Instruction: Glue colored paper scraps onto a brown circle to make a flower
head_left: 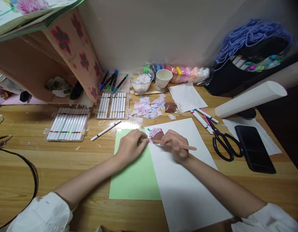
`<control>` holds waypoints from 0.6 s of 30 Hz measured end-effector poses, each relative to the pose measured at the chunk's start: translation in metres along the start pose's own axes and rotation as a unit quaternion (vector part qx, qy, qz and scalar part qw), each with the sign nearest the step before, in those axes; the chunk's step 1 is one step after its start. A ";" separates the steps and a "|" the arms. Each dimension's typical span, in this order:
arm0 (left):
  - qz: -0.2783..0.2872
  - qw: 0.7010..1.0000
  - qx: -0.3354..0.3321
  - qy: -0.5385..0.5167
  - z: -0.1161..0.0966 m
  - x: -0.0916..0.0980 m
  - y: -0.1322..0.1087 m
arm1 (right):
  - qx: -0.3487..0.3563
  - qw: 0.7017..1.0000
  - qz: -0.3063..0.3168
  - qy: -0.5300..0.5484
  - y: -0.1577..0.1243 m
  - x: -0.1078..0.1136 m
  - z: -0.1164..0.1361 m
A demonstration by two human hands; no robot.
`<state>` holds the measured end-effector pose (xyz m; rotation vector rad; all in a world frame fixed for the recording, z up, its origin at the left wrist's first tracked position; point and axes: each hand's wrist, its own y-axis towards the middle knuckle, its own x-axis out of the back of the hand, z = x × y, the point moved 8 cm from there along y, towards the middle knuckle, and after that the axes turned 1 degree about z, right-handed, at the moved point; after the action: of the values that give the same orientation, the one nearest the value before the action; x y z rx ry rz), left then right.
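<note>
My right hand [176, 145] is closed around a flat wooden craft stick [187, 147]. The stick's far tip touches the lower left edge of a brown clay piece [157, 136] that has pink and white paper bits [155, 131] on its upper part. My left hand [132, 145] rests on the green paper [133, 180], its thumb and forefinger brought together at the clay piece's left edge. Whatever lies between those fingertips is too small to make out. Beneath the clay is a white sheet [187, 190], overlapping the green paper.
Torn paper scraps [149, 106], a wrapped brown clay lump [172, 107], a plastic bowl [141, 85] and a paper cup [163, 79] stand behind. Marker boxes [68, 124] are at left; black-handled scissors [223, 141], a phone [254, 149] and a paper roll [250, 99] lie right.
</note>
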<state>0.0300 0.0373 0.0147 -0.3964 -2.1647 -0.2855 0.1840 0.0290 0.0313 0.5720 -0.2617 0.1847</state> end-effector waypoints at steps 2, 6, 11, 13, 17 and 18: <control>0.020 0.999 0.022 -0.018 0.003 -0.004 0.004 | -0.006 1.000 -0.002 -0.002 0.000 0.000 -0.001; 0.034 0.999 0.035 -0.023 0.005 -0.009 0.005 | -0.003 1.000 0.004 -0.005 0.001 -0.001 0.000; 0.028 0.998 0.029 -0.040 0.010 -0.004 0.009 | -0.016 1.000 0.016 -0.011 0.000 -0.003 -0.003; 0.023 0.999 0.023 -0.032 0.012 0.000 0.013 | -0.026 0.999 0.027 -0.013 0.000 -0.004 -0.005; 0.035 0.999 -0.002 -0.022 0.012 0.000 0.020 | -0.036 0.998 0.046 -0.013 0.001 -0.008 -0.008; 0.039 0.999 -0.009 -0.023 0.011 0.000 0.021 | -0.034 0.998 0.050 -0.014 0.001 -0.008 -0.007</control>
<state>0.0299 0.0610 0.0093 -0.5004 -2.1880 -0.2541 0.1772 0.0330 0.0235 0.4948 -0.3232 0.2644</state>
